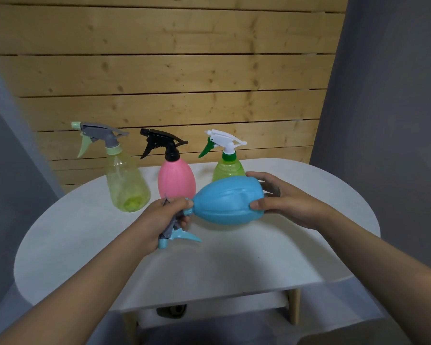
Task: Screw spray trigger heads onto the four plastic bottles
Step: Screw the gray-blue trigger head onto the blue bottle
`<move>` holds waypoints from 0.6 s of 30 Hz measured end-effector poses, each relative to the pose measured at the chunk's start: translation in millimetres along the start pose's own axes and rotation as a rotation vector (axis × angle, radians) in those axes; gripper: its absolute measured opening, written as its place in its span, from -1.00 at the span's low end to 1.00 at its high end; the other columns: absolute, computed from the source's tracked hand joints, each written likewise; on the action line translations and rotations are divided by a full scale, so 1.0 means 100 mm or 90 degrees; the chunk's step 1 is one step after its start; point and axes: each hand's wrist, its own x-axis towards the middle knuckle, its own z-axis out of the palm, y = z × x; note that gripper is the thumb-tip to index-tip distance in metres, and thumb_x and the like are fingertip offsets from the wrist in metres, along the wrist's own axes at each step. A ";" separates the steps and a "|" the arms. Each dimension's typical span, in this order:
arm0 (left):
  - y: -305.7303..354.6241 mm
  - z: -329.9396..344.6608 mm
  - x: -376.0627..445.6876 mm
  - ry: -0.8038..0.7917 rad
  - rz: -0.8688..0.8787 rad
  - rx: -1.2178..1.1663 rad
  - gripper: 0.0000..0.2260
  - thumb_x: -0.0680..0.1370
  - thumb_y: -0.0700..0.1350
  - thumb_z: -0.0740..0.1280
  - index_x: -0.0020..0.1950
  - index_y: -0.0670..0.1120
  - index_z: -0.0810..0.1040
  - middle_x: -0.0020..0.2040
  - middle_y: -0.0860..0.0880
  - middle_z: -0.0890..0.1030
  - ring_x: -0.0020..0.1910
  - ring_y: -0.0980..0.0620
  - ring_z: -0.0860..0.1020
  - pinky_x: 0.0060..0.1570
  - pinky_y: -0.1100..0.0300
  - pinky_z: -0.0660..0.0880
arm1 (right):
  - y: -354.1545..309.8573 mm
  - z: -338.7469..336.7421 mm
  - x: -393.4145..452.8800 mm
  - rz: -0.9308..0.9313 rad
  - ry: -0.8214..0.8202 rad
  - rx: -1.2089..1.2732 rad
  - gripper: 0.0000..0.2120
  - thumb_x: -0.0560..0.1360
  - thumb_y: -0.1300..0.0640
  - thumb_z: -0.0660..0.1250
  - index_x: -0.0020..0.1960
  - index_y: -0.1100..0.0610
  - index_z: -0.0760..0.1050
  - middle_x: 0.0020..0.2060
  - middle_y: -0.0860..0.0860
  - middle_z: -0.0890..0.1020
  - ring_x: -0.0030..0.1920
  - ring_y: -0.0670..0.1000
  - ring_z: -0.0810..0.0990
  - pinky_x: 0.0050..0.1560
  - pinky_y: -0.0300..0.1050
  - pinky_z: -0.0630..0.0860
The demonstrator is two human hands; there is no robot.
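3 of the 4 bottles already look finished, so the job appears to be on its last piece. Nearest the camera, the left hand (163, 221) is wrapped around the blue and grey trigger head (176, 232), whose blue lever and nozzle stick out below the fingers toward the near edge of the white table (85, 257). That head meets the neck of the blue bottle (228, 201), which lies on its side above the tabletop, neck pointing left. The right hand (281, 204) grips the bottle's base end, thumb on the near face and fingers curled over the far side. Whether the collar is fully tightened cannot be told, since the left hand covers the joint; I judge the threading to be under way, not complete.

Farther back, 3 bottles stand upright in a row. On the left is the clear yellow bottle (127, 183) with a grey and pale green trigger head (98, 136). In the middle, just behind the left hand, is the pink bottle (176, 179) with a black trigger head (161, 143). To the right, partly hidden behind the blue bottle, is the green bottle (228, 168) with a white and green trigger head (222, 143). All 3 heads sit straight on their necks. Behind the table rises a wooden slat wall (172, 70).

What seems left is to finish turning the blue head until snug and stand that bottle up with the others.
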 end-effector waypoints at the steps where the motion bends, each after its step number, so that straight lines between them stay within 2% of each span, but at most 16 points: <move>1: -0.01 -0.01 0.01 -0.008 -0.005 -0.005 -0.90 0.48 -0.15 0.31 -0.20 -0.14 0.55 -0.43 -0.03 0.53 -0.45 0.07 0.45 -0.35 0.23 0.42 | 0.01 0.00 0.01 -0.003 0.000 0.007 -0.40 0.37 0.30 0.42 0.33 0.00 0.33 0.24 0.05 0.46 0.07 -0.03 0.60 -0.03 -0.18 0.58; 3: -0.02 -0.04 0.01 -0.035 -0.005 -0.019 -0.93 0.49 -0.16 0.31 -0.16 -0.13 0.55 -0.42 -0.02 0.54 -0.43 0.08 0.48 -0.37 0.25 0.45 | 0.01 -0.02 0.01 -0.008 -0.001 0.019 -0.41 0.35 0.29 0.44 0.30 0.02 0.35 0.22 0.04 0.49 0.02 -0.03 0.63 -0.06 -0.17 0.59; 5: -0.01 -0.07 -0.01 -0.056 0.013 -0.035 -0.95 0.47 -0.17 0.35 -0.09 -0.12 0.55 -0.38 -0.02 0.57 -0.41 0.09 0.50 -0.39 0.27 0.48 | 0.00 -0.03 0.01 -0.006 0.003 0.024 -0.44 0.29 0.12 0.47 0.26 0.02 0.39 0.15 0.04 0.58 0.01 -0.02 0.65 -0.08 -0.16 0.59; 7: 0.02 -0.09 -0.05 -0.063 0.040 -0.018 -0.76 0.35 -0.10 0.47 -0.03 -0.07 0.55 -0.36 -0.02 0.59 -0.41 0.09 0.51 -0.39 0.28 0.48 | -0.02 -0.02 0.00 0.003 0.019 -0.015 -0.47 0.27 -0.12 0.40 0.20 0.01 0.46 0.04 0.03 0.66 -0.04 -0.02 0.67 -0.10 -0.16 0.61; 9: 0.05 -0.08 -0.10 -0.074 0.067 0.031 -0.55 0.15 0.03 0.54 -0.01 0.02 0.57 -0.29 0.03 0.63 -0.41 0.08 0.50 -0.41 0.27 0.45 | -0.04 0.01 0.00 0.019 0.037 -0.075 -0.45 0.27 -0.31 0.28 0.11 0.01 0.54 -0.07 0.05 0.69 -0.15 0.01 0.68 -0.25 -0.20 0.59; 12: 0.05 -0.02 -0.15 -0.083 0.109 0.134 -0.47 0.06 0.09 0.57 0.01 0.21 0.58 -0.01 0.11 0.65 -0.23 -0.03 0.55 -0.22 0.04 0.52 | -0.05 0.03 0.00 0.074 0.045 -0.139 -0.34 0.27 -0.45 0.14 0.01 0.04 0.61 -0.19 0.14 0.71 -0.25 0.12 0.67 -0.38 -0.20 0.54; 13: 0.05 -0.01 -0.16 -0.081 0.121 0.147 -0.49 0.07 0.08 0.57 0.00 0.25 0.59 0.02 0.14 0.65 -0.15 -0.05 0.57 -0.12 -0.01 0.54 | -0.05 0.04 -0.01 0.095 0.041 -0.157 -0.29 0.26 -0.48 0.10 -0.02 0.06 0.63 -0.23 0.18 0.71 -0.27 0.14 0.67 -0.39 -0.19 0.54; 14: 0.04 0.01 -0.16 -0.078 0.128 0.150 -0.51 0.07 0.08 0.56 -0.03 0.26 0.60 0.00 0.17 0.66 -0.12 -0.02 0.58 -0.07 0.01 0.56 | -0.05 0.04 -0.01 0.115 0.034 -0.172 -0.25 0.26 -0.51 0.07 -0.05 0.09 0.64 -0.25 0.22 0.70 -0.27 0.17 0.67 -0.39 -0.19 0.54; 15: 0.04 0.01 -0.16 -0.073 0.131 0.149 -0.55 0.06 0.08 0.56 -0.07 0.28 0.62 -0.05 0.20 0.67 -0.15 0.04 0.59 -0.11 0.09 0.57 | -0.04 0.05 -0.01 0.131 0.026 -0.180 -0.21 0.25 -0.52 0.04 -0.06 0.11 0.64 -0.25 0.25 0.70 -0.26 0.18 0.68 -0.37 -0.18 0.56; 18: 0.05 0.01 -0.16 -0.061 0.119 0.119 -0.66 0.11 0.03 0.56 -0.16 0.24 0.65 -0.28 0.20 0.68 -0.40 0.23 0.54 -0.42 0.35 0.48 | 0.00 0.05 0.00 0.158 -0.001 -0.167 -0.16 0.25 -0.53 0.02 0.01 0.14 0.62 -0.21 0.24 0.70 -0.19 0.19 0.69 -0.25 -0.11 0.62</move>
